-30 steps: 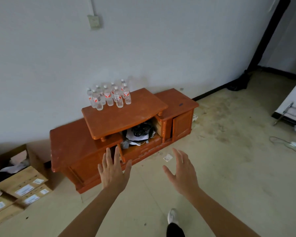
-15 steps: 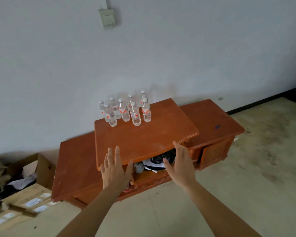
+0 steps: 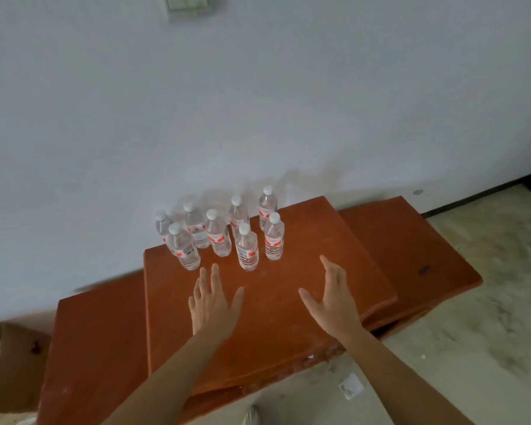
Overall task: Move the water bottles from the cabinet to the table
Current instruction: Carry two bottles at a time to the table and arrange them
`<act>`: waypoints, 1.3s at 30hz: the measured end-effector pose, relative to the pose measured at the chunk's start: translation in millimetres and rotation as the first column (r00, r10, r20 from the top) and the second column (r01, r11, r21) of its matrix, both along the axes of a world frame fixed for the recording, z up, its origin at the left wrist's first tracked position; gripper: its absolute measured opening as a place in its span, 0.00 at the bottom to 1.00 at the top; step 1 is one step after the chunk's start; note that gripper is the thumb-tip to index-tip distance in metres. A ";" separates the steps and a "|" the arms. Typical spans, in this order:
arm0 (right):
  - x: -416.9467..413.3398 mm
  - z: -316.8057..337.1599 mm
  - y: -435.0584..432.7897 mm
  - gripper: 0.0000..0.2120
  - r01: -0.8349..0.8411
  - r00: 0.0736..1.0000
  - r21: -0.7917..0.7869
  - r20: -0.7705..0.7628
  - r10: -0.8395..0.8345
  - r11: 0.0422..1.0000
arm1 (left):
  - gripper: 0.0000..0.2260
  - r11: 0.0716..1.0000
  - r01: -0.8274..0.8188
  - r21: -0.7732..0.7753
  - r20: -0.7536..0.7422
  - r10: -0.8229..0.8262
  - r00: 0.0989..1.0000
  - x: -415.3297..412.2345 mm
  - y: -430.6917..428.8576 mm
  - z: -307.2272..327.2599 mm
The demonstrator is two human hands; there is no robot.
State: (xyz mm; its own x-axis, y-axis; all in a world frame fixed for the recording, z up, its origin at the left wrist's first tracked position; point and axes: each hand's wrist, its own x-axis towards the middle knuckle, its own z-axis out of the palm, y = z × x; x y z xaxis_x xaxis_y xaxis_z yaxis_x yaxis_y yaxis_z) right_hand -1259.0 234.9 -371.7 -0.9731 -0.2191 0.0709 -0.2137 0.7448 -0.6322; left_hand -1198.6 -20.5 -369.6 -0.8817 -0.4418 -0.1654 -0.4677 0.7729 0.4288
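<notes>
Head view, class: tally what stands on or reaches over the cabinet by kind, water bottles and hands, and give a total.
Water bottles: 8, all upright with white caps
Hands: 2, left hand and right hand, both open and empty
Total: 10, over one orange wooden cabinet

wall (image 3: 258,102): white | wall plate (image 3: 188,2): top edge | cardboard box (image 3: 16,363): lower left | floor (image 3: 488,348): stained

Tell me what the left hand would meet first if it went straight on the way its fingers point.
Probably the front-left water bottle: the left hand is open over the cabinet top, fingers aimed just to that bottle's right. Depth is unclear, so it may slip past it.
</notes>
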 end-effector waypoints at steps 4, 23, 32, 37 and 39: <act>-56.1 -36.7 -28.7 0.42 0.014 0.992 -0.028 0.124 -0.011 0.999 | 0.39 0.996 -0.062 0.071 0.073 0.056 0.996 -54.4 -15.6 -43.9; -224.6 -160.1 -104.5 0.44 -0.075 0.952 -0.447 0.234 0.198 0.891 | 0.47 0.806 -0.354 0.474 -0.172 0.479 0.861 -194.2 9.6 -156.0; -207.1 -172.7 -61.9 0.42 -0.032 0.980 -0.363 0.171 0.100 0.931 | 0.39 0.864 -0.327 0.382 -0.140 0.404 0.904 -181.7 20.6 -135.6; -186.8 -144.8 -11.1 0.44 -0.054 0.995 -0.043 0.083 0.057 0.998 | 0.39 0.995 0.006 0.097 -0.062 0.000 0.998 -150.5 14.8 -109.4; -175.8 -123.5 11.8 0.48 -0.052 0.997 0.106 0.054 0.047 0.993 | 0.40 0.990 0.139 -0.020 -0.043 -0.140 0.989 -141.1 14.2 -88.8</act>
